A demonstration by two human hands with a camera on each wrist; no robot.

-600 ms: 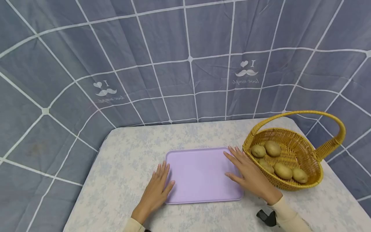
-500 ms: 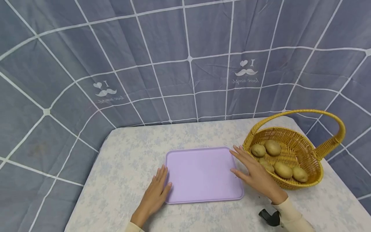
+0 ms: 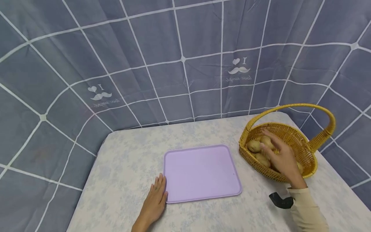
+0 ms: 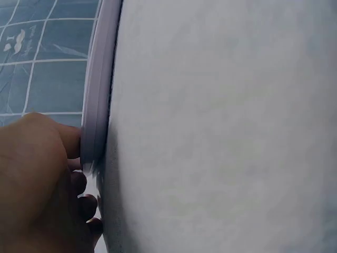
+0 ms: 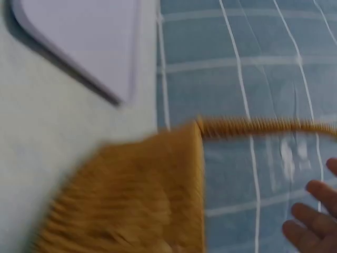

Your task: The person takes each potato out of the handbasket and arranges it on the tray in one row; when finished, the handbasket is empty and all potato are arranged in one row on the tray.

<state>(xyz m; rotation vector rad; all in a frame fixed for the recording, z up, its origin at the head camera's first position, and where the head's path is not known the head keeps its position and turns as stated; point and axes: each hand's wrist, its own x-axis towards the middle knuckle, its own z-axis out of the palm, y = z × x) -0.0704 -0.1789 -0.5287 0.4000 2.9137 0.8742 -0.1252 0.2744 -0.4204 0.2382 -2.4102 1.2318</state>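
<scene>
A lavender rectangular tray [image 3: 203,174] lies flat on the table. My left hand [image 3: 153,199] is at its near left edge, fingers extended; in the left wrist view this hand [image 4: 37,174] touches the tray's rim [image 4: 95,105]. On the right stands a yellow wicker basket [image 3: 252,163] with a tall arched handle, holding several potatoes [image 3: 254,146]. Over the basket's opening is my right hand [image 3: 284,159], thumb and fingers spread, gripping nothing. It hides some of the potatoes. The right wrist view shows the fingertips [image 5: 316,221] apart and the basket [image 5: 131,195] blurred.
A pale floral cloth [image 3: 124,161] covers the table. Behind and beside it hangs a grey-blue curtain [image 3: 208,74] with white grid lines. A black device [image 3: 280,200] sits at my right wrist. The basket's handle [image 3: 301,105] arches above its opening.
My right hand has left the tray's right edge and moved right, over the basket. The left hand has shifted slightly nearer to me along the tray's left edge. The view has turned a little.
</scene>
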